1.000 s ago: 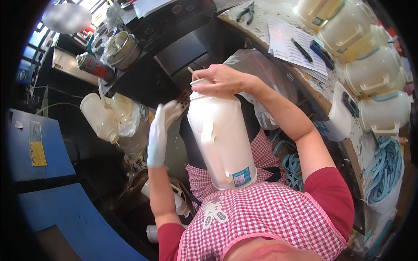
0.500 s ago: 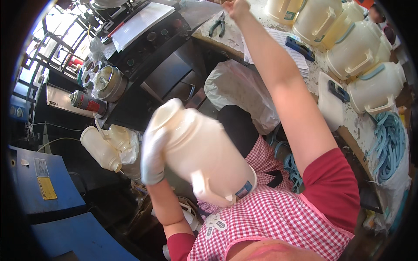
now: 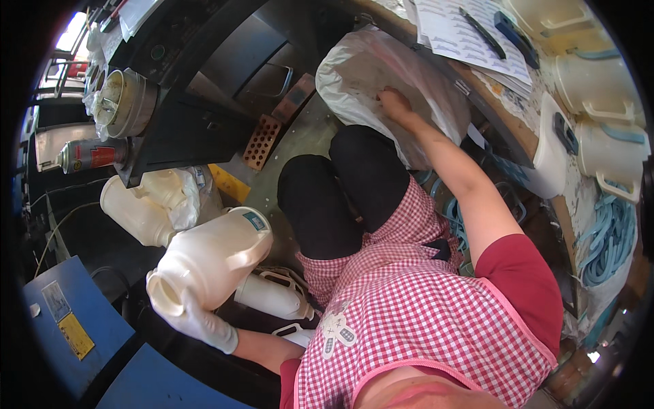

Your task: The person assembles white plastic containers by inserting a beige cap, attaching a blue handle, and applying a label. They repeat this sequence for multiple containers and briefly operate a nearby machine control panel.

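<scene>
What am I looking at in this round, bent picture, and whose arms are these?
A wide fisheye camera worn on a person's head looks down, so straight edges bend. The arms are that seated person's own. The gloved left hand holds a white plastic jug out to the side, its open mouth toward the lower left. The bare right hand reaches into a clear plastic bag in front of the knees. More white jugs lie on the floor at the left. On the bench at the right are printed papers and further jugs.
</scene>
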